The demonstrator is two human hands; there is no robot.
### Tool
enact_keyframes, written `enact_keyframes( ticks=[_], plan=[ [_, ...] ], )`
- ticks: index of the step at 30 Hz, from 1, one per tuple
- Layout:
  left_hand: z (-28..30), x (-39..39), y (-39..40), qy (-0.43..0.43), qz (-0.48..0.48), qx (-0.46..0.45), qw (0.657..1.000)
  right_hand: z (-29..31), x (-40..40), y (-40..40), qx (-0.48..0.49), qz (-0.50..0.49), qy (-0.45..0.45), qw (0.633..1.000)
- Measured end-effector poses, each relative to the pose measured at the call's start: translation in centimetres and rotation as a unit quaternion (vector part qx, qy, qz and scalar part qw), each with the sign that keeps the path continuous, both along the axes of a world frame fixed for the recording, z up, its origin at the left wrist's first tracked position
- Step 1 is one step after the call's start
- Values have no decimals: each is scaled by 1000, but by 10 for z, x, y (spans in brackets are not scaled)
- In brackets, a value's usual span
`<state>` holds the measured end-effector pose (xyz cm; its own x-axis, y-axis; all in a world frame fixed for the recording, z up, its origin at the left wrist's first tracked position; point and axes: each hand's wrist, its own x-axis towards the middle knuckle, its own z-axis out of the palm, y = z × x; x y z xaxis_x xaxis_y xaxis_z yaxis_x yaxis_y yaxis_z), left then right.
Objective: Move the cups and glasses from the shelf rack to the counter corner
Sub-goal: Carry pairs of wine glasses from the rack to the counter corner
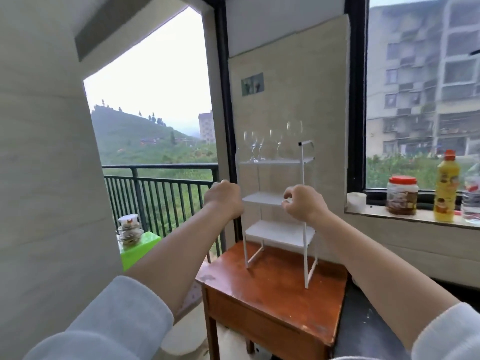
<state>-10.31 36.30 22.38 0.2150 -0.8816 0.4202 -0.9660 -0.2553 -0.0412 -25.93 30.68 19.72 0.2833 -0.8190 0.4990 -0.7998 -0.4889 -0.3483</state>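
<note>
Several clear stemmed wine glasses (277, 142) stand upright on the top tier of a white three-tier shelf rack (280, 233). The rack stands on a small brown wooden table (272, 302). Its middle and bottom tiers show nothing on them. Both my arms are stretched forward at the height of the middle tier, well below the glasses. My left hand (224, 198) is a loose fist beside the rack's left post. My right hand (302, 203) hangs in front of the middle tier with fingers curled; nothing shows in either hand.
A dark counter (368, 323) adjoins the table on the right. The window ledge (405, 216) above it carries a white cup (356, 202), a red-lidded jar (402, 195), a yellow bottle (446, 187) and a clear bottle (472, 193). A balcony railing (161, 188) and a green stool with stacked bowls (129, 229) are on the left.
</note>
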Motion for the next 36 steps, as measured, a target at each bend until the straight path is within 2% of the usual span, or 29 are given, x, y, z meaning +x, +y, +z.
enact_keyframes(
  ticks=[9,12,21,27,30,33,36],
  plan=[
    [14,87,-108,56,-75,-32,995,35,73,-88,-27,-72,-12,997],
    [12,101,-149,107,-104,-50,987,39,84,-124,-40,-92,-33,994],
    [20,111,-294,247,-179,-76,949,54,97,-257,48,-114,-74,990],
    [37,108,-394,335,-190,-92,918,79,96,-355,68,-188,-195,960],
    [38,109,-433,385,-190,-81,899,84,92,-408,106,-182,-351,913],
    [39,111,-462,447,-198,-74,869,88,87,-437,126,-164,-453,867],
    [40,115,-485,529,-220,-68,817,92,85,-460,133,-161,-459,863]
  ],
)
